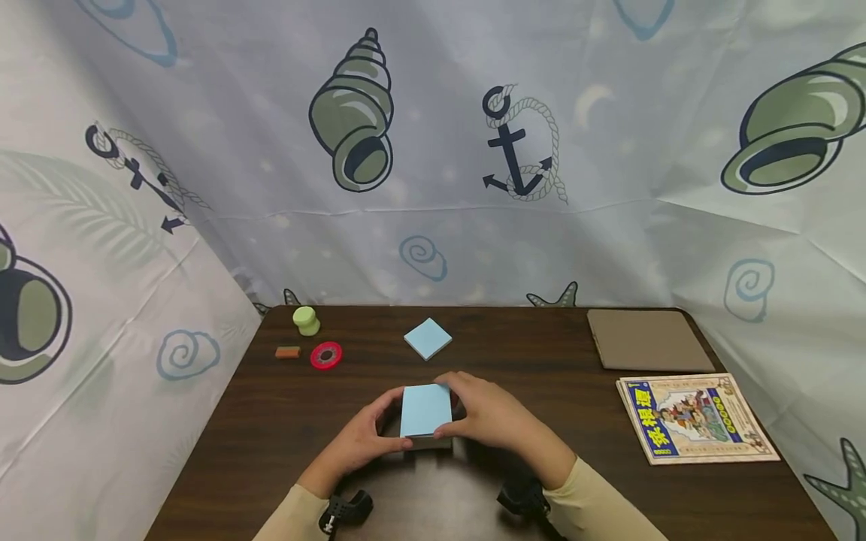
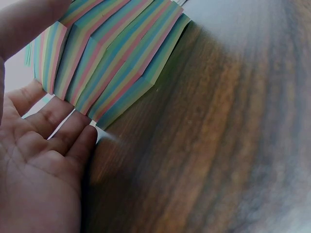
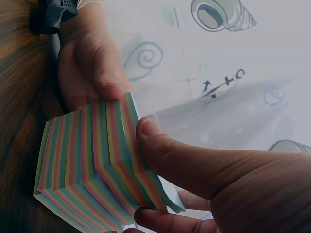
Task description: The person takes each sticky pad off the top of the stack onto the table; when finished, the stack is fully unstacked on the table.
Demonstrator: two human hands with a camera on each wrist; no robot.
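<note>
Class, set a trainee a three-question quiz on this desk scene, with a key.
1. True or false: both hands hold the note block.
2. What is the colour of the loose sheet behind the block? A blue, B red, C yellow.
3. The tape roll lies between the eraser and which thing?
Key: 1 true: left hand and right hand grip its sides. 2 A. 3 the loose sheet.

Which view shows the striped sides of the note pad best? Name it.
The right wrist view: the note pad shows its full rainbow-striped side, pinched by the right hand. The left wrist view shows part of the stripes; the head view shows only its blue top sheet.
</note>
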